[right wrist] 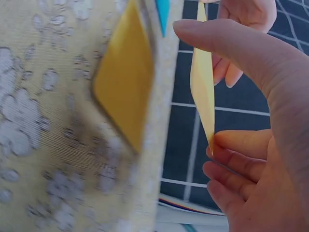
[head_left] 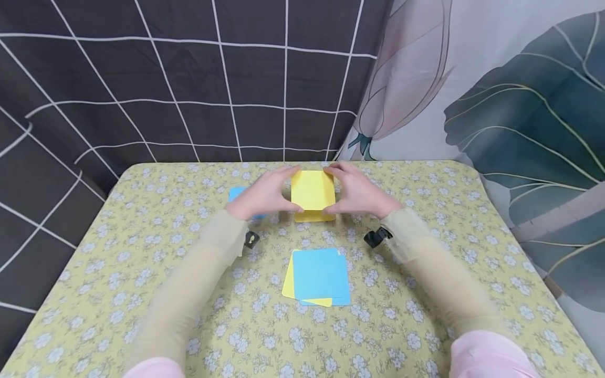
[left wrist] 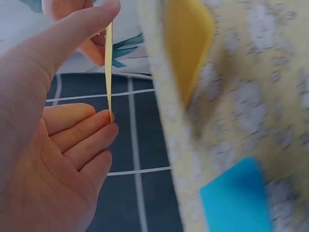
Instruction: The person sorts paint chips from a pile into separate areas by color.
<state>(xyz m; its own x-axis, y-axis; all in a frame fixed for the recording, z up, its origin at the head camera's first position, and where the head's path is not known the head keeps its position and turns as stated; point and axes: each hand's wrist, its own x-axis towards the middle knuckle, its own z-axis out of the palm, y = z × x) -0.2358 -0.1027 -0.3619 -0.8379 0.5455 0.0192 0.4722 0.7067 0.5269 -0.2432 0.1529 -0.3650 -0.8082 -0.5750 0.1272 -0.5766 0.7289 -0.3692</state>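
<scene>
A thin yellow square card is held raised between both hands, slightly bent along its right side. My left hand pinches its left edge between thumb and fingertips. On the opposite edge, my right hand grips it the same way. Seen edge-on in the left wrist view, the held card is a narrow strip. Beneath it a second yellow card lies on the table, mostly covered by the raised one in the head view. A blue card lies under the left hand, partly hidden by it.
Nearer on the flowered tablecloth lies a loose pile of cards, with blue cards on top and a yellow card showing at the edges. A dark gridded curtain hangs behind the table, a leaf-patterned cloth at right.
</scene>
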